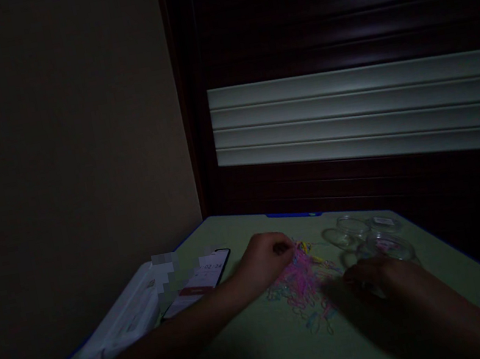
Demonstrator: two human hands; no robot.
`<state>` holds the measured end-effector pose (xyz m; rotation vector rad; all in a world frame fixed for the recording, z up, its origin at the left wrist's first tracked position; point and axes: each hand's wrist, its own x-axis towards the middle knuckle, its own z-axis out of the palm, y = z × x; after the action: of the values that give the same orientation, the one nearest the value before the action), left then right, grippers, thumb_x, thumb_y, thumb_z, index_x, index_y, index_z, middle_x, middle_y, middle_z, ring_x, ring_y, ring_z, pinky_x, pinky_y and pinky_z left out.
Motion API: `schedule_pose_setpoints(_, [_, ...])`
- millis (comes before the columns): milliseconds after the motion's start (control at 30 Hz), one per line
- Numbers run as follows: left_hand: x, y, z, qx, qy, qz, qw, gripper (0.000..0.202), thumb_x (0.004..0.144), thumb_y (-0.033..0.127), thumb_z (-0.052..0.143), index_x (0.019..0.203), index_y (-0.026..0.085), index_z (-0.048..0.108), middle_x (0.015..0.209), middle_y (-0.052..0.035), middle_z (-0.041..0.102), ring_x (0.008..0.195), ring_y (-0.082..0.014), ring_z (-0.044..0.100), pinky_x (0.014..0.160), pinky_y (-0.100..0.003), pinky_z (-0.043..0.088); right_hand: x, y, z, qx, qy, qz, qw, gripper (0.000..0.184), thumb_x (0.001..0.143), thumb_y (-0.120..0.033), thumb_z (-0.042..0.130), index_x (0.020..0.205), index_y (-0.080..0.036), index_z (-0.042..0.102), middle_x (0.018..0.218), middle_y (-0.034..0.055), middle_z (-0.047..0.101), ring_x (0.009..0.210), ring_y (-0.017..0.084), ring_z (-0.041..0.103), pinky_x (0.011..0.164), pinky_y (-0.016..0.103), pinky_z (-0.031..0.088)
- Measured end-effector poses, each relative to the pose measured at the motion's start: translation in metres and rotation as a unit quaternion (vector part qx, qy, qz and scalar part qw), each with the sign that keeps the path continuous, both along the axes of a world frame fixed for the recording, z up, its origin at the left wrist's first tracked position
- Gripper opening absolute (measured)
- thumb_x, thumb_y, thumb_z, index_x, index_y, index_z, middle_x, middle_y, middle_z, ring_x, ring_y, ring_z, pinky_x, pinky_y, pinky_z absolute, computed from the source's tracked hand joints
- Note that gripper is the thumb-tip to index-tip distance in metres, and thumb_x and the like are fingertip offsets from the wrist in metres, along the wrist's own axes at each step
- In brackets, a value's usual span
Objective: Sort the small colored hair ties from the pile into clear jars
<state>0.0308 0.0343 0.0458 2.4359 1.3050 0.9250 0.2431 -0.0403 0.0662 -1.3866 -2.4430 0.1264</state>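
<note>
In a dim room, a pile of small coloured bands [302, 283] lies on a pale surface [262, 355]. The left hand [266, 261] is curled, fingertips at the pile's far edge; shadow hides whether it grips a band. The right hand [381, 278], loosely bent, is just beside clear tubs [391, 245]; its hold cannot be told. The bands look tangled, so one pull could drag several; a careless knuckle might tip a tub.

One left hand [266, 259], one right hand [387, 277], one smartphone [204, 278], one white case [122, 316], one table [266, 339], at least three clear round containers [394, 247] — and rubber bands [301, 277] beyond counting.
</note>
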Motion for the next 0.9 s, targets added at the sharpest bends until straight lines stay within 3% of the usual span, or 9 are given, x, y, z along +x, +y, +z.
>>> schedule_pose_setpoints(133, [-0.027, 0.014, 0.01, 0.02, 0.067, 0.019, 0.997, 0.017, 0.07, 0.009, 0.049, 0.066, 0.012, 0.065, 0.065, -0.0039, 0.064, 0.062, -0.0157, 0.057, 0.057, -0.023, 0.037, -0.002, -0.003, -0.001, 0.007, 0.011, 0.004, 1.0, 0.027, 0.087, -0.027, 0.04, 0.079, -0.02, 0.065, 0.07, 0.0042, 0.065, 0.064, 0.014, 0.059, 0.06, 0.025, 0.04])
schedule_pose_setpoints(267, [-0.037, 0.017, 0.012, 0.034, 0.111, 0.03, 0.993, 0.02, 0.072, 0.009, 0.046, 0.067, 0.013, 0.065, 0.066, -0.004, 0.063, 0.063, -0.0157, 0.056, 0.058, -0.023, 0.036, 0.001, 0.0, -0.008, 0.016, 0.005, 0.012, 1.0, 0.029, 0.087, -0.026, 0.039, 0.073, -0.02, 0.064, 0.068, 0.0033, 0.064, 0.06, 0.014, 0.058, 0.056, 0.025, 0.038])
schedule_pose_setpoints(367, [-0.03, 0.015, 0.007, 0.037, 0.129, 0.011, 0.991, 0.021, 0.076, 0.011, 0.045, 0.074, 0.014, 0.065, 0.072, -0.0034, 0.063, 0.067, -0.0152, 0.057, 0.062, -0.022, 0.038, 0.002, 0.0, -0.009, 0.024, -0.004, 0.008, 1.0, 0.03, 0.086, -0.024, 0.04, 0.065, -0.019, 0.06, 0.063, 0.0015, 0.061, 0.055, 0.012, 0.055, 0.052, 0.024, 0.036])
schedule_pose_setpoints(567, [-0.014, 0.007, -0.01, 0.048, 0.153, -0.028, 0.987, 0.019, 0.083, 0.017, 0.046, 0.081, 0.014, 0.065, 0.083, -0.0072, 0.064, 0.082, -0.019, 0.057, 0.076, -0.027, 0.04, -0.001, -0.005, 0.0, -0.01, 0.001, 0.007, 1.0, 0.031, 0.088, -0.025, 0.037, 0.07, -0.021, 0.062, 0.067, 0.0009, 0.062, 0.058, 0.012, 0.056, 0.053, 0.023, 0.037])
schedule_pose_setpoints(767, [-0.017, 0.009, -0.021, 0.044, 0.151, -0.021, 0.987, 0.018, 0.084, 0.02, 0.047, 0.082, 0.015, 0.064, 0.084, -0.0082, 0.064, 0.08, -0.0197, 0.058, 0.072, -0.027, 0.041, 0.002, 0.002, -0.014, 0.027, -0.007, 0.016, 0.999, 0.03, 0.087, -0.026, 0.038, 0.068, -0.021, 0.061, 0.066, 0.0002, 0.061, 0.056, 0.011, 0.054, 0.054, 0.023, 0.037])
schedule_pose_setpoints(900, [-0.019, 0.014, -0.026, 0.046, 0.145, -0.015, 0.988, 0.02, 0.085, 0.021, 0.046, 0.081, 0.015, 0.064, 0.082, -0.0078, 0.065, 0.077, -0.0191, 0.059, 0.071, -0.027, 0.041, 0.003, 0.003, -0.013, 0.024, -0.008, 0.014, 1.0, 0.032, 0.088, -0.026, 0.037, 0.068, -0.021, 0.061, 0.066, 0.0008, 0.061, 0.056, 0.012, 0.054, 0.053, 0.023, 0.037])
